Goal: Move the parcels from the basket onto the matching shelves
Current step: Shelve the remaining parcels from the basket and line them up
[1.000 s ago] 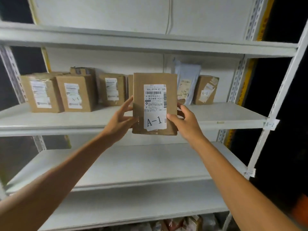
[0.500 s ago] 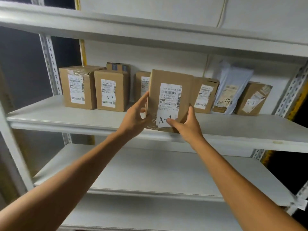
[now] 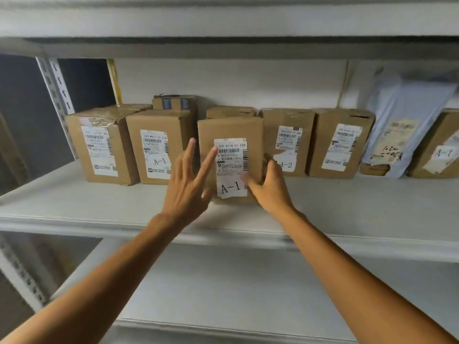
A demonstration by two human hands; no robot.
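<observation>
- Rack [image 3: 57,85]: pale metal, with slotted uprights. I see three boards: the top shelf [image 3: 223,21], the middle shelf [image 3: 347,209] and the lower shelf [image 3: 248,289].
- Middle shelf, contents, a row along the back wall from left to right:
  - taped box [image 3: 99,145], label code unreadable
  - box marked A-1 [image 3: 156,145], with a small blue-taped box [image 3: 173,101] behind it
  - box marked A-2 [image 3: 288,142]
  - plain box [image 3: 340,145], label code unreadable
  - grey mailer bag [image 3: 402,115], leaning on the wall
  - end box [image 3: 439,150], marked A-1, cut off by the edge of the view
- Parcel [image 3: 231,130]: a flat brown cardboard box.
  - It stands upright on the middle shelf, a little forward of the row, between the box marked A-1 and the box marked A-2.
  - Its long axis runs vertically and its broad labelled face is turned towards me.
  - Another carton top shows just behind it.
- Right hand [image 3: 269,189]: I grip the parcel's lower right corner, thumb on the front face and fingers curled round the side.
- Left hand [image 3: 185,192]: my palm is open and my fingers are straight and spread in front of the parcel's left edge. I cannot tell whether they touch it.
- Label [image 3: 231,167]: a white sticker on the parcel's front with a barcode at the top and "A-1" in large print at the bottom. Its lower edge is torn.
</observation>
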